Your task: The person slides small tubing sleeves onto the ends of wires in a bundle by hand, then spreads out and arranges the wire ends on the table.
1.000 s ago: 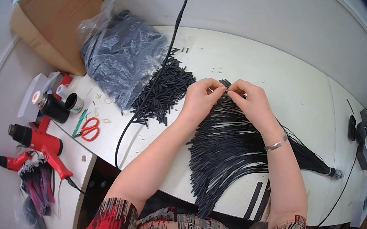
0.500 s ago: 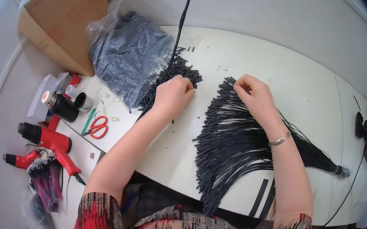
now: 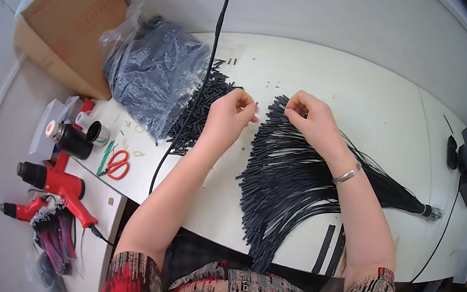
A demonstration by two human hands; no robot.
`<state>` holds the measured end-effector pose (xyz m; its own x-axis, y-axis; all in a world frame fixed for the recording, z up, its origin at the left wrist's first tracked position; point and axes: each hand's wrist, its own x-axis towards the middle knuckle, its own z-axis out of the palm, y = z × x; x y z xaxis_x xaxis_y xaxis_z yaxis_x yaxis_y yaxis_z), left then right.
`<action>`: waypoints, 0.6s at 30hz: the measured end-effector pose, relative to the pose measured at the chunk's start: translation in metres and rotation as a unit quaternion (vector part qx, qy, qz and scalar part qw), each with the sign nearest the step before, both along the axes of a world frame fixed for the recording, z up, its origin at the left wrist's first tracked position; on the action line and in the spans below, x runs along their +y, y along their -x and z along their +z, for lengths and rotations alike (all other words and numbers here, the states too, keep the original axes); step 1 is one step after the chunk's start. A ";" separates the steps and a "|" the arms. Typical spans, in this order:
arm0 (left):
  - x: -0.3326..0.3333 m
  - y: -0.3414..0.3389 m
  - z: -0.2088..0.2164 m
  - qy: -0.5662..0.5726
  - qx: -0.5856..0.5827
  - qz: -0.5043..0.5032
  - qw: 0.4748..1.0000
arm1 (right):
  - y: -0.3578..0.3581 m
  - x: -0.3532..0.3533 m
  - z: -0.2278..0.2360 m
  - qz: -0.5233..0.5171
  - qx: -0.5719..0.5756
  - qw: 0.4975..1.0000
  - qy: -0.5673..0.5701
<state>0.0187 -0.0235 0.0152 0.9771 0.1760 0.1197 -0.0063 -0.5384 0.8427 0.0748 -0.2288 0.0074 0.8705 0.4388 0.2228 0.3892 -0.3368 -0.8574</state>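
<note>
A fan of black wires [image 3: 295, 179] lies across the white table, its many tube-covered ends on the left and its bundled end on the right. At the top of the fan, my right hand [image 3: 314, 123] is closed in a pinch on a black wire; the fingers mostly hide its tip. My left hand [image 3: 230, 114] is closed too, thumb against forefinger, with what looks like a short black tube barely showing at the fingertips. It hovers between the fan and a heap of short black tubes [image 3: 188, 124].
Behind the heap sits a clear plastic bag [image 3: 151, 73] of dark pieces, beside a cardboard box [image 3: 73, 28]. Red-handled scissors [image 3: 117, 165], a black bottle [image 3: 74, 140] and a red heat gun [image 3: 67, 185] lie left. A black cable [image 3: 218, 29] hangs in front of the bag.
My left hand has moved away from the tube heap, rightward toward my right hand. My right hand stays pinched at the fan's top. The whole view has shifted slightly.
</note>
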 end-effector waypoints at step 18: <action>-0.017 -0.013 -0.031 0.452 0.097 -0.046 0.885 | 0.003 0.004 -0.004 0.026 -0.038 0.999 -0.015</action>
